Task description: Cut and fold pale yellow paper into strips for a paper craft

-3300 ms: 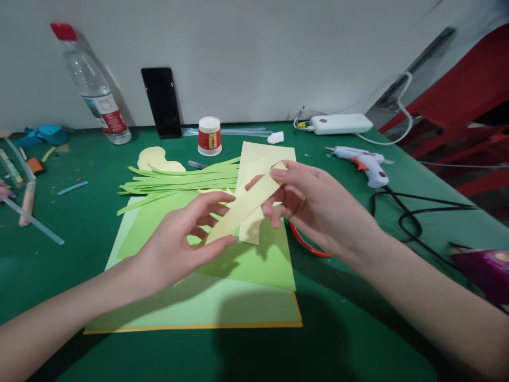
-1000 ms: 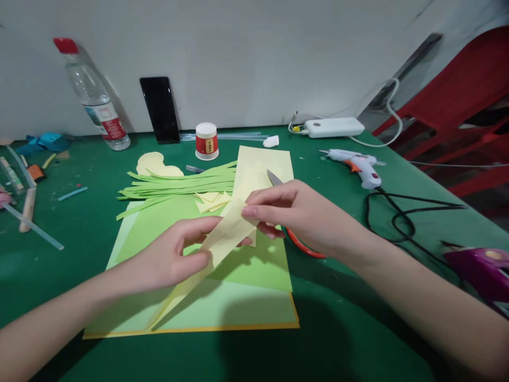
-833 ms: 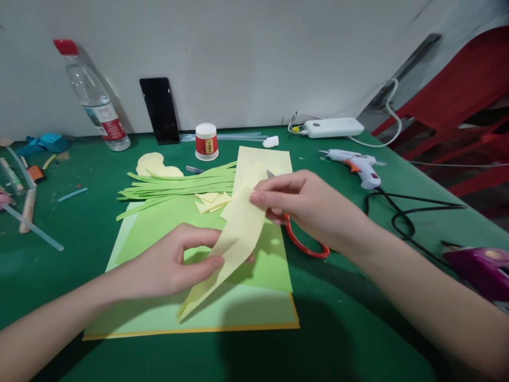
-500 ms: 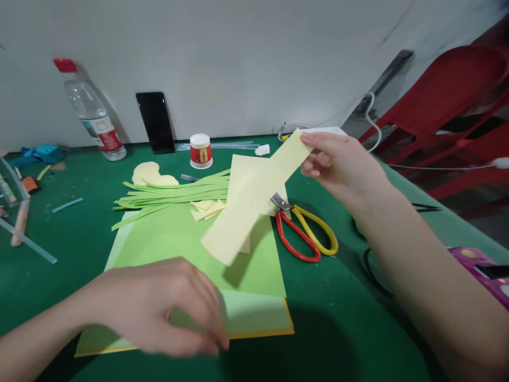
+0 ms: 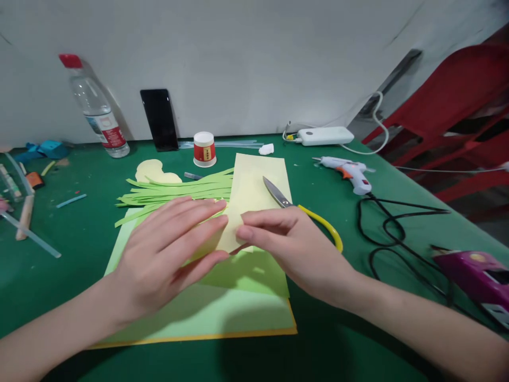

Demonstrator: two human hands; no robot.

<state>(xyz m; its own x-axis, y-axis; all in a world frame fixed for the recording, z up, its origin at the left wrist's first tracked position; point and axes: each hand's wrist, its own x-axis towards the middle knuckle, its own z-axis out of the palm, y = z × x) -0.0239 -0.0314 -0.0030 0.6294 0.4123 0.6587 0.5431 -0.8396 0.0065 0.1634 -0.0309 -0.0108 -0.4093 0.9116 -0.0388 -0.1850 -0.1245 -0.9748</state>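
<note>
Left hand (image 5: pixel 170 249) flat, fingers spread, pressing yellow paper strip (image 5: pixel 229 239) onto green sheets (image 5: pixel 246 276) on bench (image 5: pixel 71 249). Right hand (image 5: pixel 286 246) pinches the strip's end. Paper looks light, floppy, easily creased; best gripped at edges.

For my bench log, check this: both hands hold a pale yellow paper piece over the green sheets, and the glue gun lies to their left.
Wrong side: in the head view the glue gun lies to their right. The left hand and right hand do hold the pale yellow paper piece over the green sheets.
</note>
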